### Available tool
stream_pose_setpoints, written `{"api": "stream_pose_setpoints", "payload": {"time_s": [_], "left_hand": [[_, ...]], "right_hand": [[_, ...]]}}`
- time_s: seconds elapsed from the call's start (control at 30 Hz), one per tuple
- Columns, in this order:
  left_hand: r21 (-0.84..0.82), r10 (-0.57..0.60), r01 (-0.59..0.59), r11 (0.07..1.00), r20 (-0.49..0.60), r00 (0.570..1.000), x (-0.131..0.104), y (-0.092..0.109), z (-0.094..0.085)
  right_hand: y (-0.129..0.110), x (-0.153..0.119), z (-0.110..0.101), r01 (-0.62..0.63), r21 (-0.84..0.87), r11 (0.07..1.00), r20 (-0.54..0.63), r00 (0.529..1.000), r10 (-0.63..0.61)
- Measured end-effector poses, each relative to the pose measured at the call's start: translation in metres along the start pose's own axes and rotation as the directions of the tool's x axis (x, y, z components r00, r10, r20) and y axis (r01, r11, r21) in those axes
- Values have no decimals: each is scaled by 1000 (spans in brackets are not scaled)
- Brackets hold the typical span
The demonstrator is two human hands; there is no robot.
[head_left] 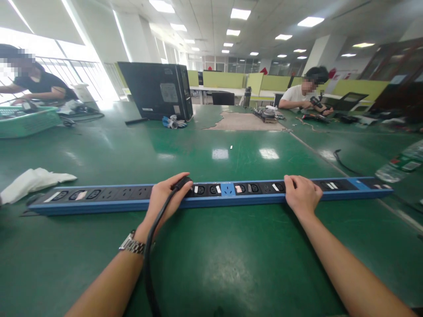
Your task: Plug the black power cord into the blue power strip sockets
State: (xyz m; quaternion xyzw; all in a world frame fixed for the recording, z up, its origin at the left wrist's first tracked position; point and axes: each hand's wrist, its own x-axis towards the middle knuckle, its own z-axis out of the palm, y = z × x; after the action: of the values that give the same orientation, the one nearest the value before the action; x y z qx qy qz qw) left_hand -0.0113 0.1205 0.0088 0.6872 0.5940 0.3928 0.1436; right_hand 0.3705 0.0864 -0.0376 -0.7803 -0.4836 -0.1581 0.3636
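A long blue and black power strip (115, 204) lies across the green table, its row of sockets facing up and small paper labels stuck beside several of them. My left hand (165, 198), with a metal watch (132, 243) at the wrist, is closed round the black plug of a power cord (152, 233) just left of the strip's middle. The plug's front end meets the strip; whether it sits in a socket cannot be made out. The cord hangs down toward me. My right hand (301, 196) grips the strip's body right of the middle, fingers curled over it.
Beyond the strip stands a black computer case (155, 90) with gloves (174, 122) beside it. White tissue (36, 182) and a green basket (29, 123) are at left. A plastic bottle (401, 163) lies at right. Two people (294, 94) work across the table.
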Motion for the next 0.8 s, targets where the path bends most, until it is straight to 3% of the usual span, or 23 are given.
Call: {"api": "stream_pose_setpoints", "payload": {"time_s": [0.07,0.23,0.4,0.57,0.67,0.8], "left_hand": [[64,27,-31,997,48,998,0,-4,-7],[113,44,-50,992,49,998,1,-4,-15],[57,123,-125,990,48,991,-3,-8,-10],[47,127,-129,991,37,991,-4,-6,-6],[93,208,-212,973,58,976,-6,-7,-5],[107,253,-251,962,-5,967,-13,-11,0]], "right_hand": [[1,0,1,4,-3,1000,0,1000,-4],[2,0,0,18,1,1000,-5,1000,-18],[1,-1,-1,17,2,1000,-5,1000,-17],[1,-1,-1,12,-5,1000,-3,1000,-12],[1,-1,-1,25,2,1000,3,1000,-25],[1,-1,-1,29,5,1000,-8,1000,-29]]}}
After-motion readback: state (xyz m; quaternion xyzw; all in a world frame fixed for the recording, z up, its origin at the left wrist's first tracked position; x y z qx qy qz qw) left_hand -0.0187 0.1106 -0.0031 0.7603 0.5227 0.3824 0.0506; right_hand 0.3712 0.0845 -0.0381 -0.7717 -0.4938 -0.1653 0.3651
